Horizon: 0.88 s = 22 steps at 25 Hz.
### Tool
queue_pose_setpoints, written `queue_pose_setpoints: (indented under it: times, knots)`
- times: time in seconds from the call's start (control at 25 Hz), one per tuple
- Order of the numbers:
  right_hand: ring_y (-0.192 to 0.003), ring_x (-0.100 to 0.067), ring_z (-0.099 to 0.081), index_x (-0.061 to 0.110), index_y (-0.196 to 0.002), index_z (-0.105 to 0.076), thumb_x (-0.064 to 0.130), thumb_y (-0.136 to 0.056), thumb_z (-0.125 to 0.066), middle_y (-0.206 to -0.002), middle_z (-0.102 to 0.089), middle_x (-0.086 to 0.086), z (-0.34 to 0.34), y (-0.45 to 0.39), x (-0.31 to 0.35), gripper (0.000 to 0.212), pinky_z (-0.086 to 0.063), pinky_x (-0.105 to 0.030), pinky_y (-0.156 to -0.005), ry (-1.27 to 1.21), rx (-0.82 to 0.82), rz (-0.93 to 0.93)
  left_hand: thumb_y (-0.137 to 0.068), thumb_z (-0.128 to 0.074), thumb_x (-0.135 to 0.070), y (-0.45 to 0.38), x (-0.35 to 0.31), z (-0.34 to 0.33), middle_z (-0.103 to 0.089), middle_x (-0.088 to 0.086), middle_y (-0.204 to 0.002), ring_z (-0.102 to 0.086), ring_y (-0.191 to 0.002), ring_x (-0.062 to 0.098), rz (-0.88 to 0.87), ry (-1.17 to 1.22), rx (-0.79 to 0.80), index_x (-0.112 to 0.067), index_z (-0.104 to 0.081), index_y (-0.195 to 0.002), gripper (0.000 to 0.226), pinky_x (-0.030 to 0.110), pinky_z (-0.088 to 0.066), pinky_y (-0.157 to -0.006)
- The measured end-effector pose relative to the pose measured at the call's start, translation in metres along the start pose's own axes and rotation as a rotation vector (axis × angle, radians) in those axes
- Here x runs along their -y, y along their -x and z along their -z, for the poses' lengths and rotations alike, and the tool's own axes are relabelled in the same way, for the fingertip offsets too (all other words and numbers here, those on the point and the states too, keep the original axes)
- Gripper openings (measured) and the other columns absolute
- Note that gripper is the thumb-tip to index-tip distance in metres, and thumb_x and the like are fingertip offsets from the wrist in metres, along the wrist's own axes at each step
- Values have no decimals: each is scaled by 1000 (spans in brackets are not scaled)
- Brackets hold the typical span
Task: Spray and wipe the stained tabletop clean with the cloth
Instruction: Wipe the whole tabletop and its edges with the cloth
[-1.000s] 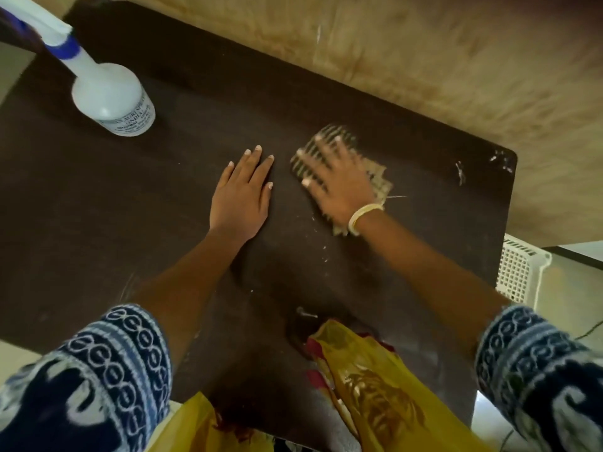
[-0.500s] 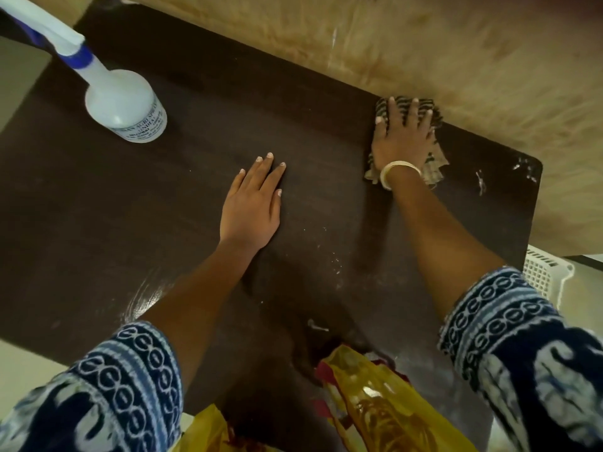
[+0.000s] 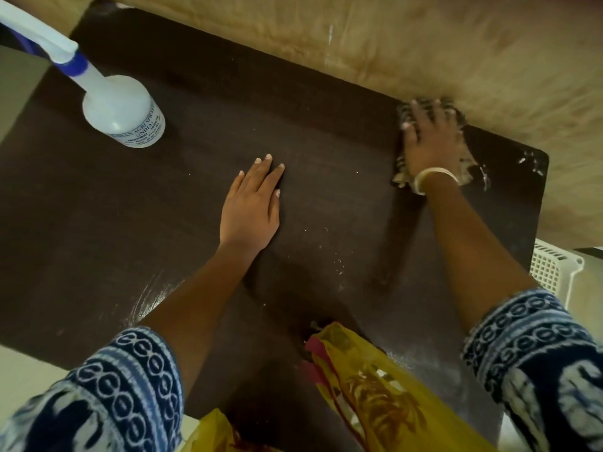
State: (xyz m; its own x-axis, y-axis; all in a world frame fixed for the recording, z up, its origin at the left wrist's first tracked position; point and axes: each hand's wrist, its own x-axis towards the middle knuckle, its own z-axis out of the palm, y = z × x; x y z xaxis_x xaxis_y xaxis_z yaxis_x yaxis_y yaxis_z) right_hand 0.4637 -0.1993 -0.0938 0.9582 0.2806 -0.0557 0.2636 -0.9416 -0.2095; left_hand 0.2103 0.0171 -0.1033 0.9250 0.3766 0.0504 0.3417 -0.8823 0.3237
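A dark brown tabletop [image 3: 326, 132] fills the view, with white smears near its far right corner [image 3: 528, 161] and faint specks in the middle. My right hand [image 3: 430, 141] presses flat on a striped beige cloth [image 3: 403, 176] at the table's far edge, covering most of it. My left hand [image 3: 251, 207] lies flat on the bare middle of the table, fingers close together, holding nothing. A white spray bottle [image 3: 120, 112] with a blue collar stands at the far left.
A beige wall [image 3: 424, 44] runs along the table's far edge. A white perforated plastic basket [image 3: 551, 275] stands beside the table on the right. Yellow patterned fabric [image 3: 375, 396] hangs over the near edge.
My right hand has swept the cloth from the middle of the table out to the far right edge. My left hand has stayed planted.
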Motion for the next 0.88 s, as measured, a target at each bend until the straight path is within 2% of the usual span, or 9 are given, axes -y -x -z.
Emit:
queue_pose_setpoints:
  times: [0.08, 0.16, 0.24, 0.4, 0.52, 0.6, 0.68, 0.8, 0.88]
  knots:
    - [-149, -31, -10, 39, -150, -26, 48, -99, -29, -162, -15, -3, 5, 10, -20, 52, -13, -54, -118, -1, -11, -192, -102, -33, -27, 1, 0, 0, -33, 2, -157, -26, -147, 17, 2, -10, -3, -21, -39, -148, 46, 38, -23, -120]
    - [-149, -33, -7, 38, -152, -21, 48, -100, -27, -163, -11, -4, 0, 17, 3, 53, -12, -54, -118, 23, -5, -204, -102, -33, -27, 1, 0, -1, -33, 3, -157, -26, -147, 18, -6, -15, -9, -20, -39, -148, 46, 38, -22, -120]
    - [-149, -36, -7, 37, -153, -19, 48, -100, -26, -163, -10, -5, -8, 37, 44, 54, -14, -55, -118, 43, 56, 20, -102, -32, -26, 1, 0, -1, -32, 4, -157, -24, -147, 19, -16, -3, 3, -19, -37, -149, 47, 38, -20, -120]
    - [-149, -34, -9, 39, -152, -19, 49, -101, -25, -163, -13, -3, -36, 140, 98, 52, -16, -55, -118, 146, 198, 681, -101, -39, -21, 21, 6, 7, -39, 10, -153, -32, -144, 25, -61, 37, 38, -10, -44, -143, 45, 41, -23, -118]
    - [-150, -25, -6, 43, -150, -18, 51, -101, -21, -163, -10, 3, -17, 142, 79, 50, -11, -47, -117, 150, 289, 923, -99, -43, -21, 66, 18, 14, -45, 12, -148, -38, -140, 26, -109, 0, 38, -8, -50, -138, 42, 45, -29, -116]
    - [-149, -28, -14, 44, -149, -21, 53, -98, -16, -162, -16, -1, -12, 106, 41, 52, -15, -48, -118, 165, 205, 780, -99, -43, -21, 87, 31, 18, -44, 11, -149, -37, -141, 26, -126, -25, 40, -8, -50, -138, 42, 44, -29, -116]
    - [-147, -31, -18, 43, -148, -22, 53, -96, -17, -161, -20, -6, -7, 82, 3, 53, -18, -51, -119, 125, 108, 446, -100, -43, -21, 102, 46, 24, -44, 11, -149, -37, -141, 26, -92, -35, 28, -7, -50, -138, 41, 44, -28, -116]
    - [-148, -34, -10, 36, -151, -26, 49, -99, -26, -162, -15, -6, -8, 92, 26, 53, -11, -52, -119, 8, 65, -16, -100, -41, -21, 121, 60, 30, -43, 12, -150, -36, -141, 26, -40, -44, 13, -7, -48, -140, 42, 44, -27, -117]
    - [-148, -35, -7, 35, -152, -22, 48, -100, -26, -163, -12, -6, -17, 121, 79, 54, -10, -53, -119, 38, 86, 51, -100, -39, -21, 132, 62, 28, -42, 11, -151, -35, -142, 25, -16, -30, 9, -8, -47, -141, 44, 43, -25, -118]
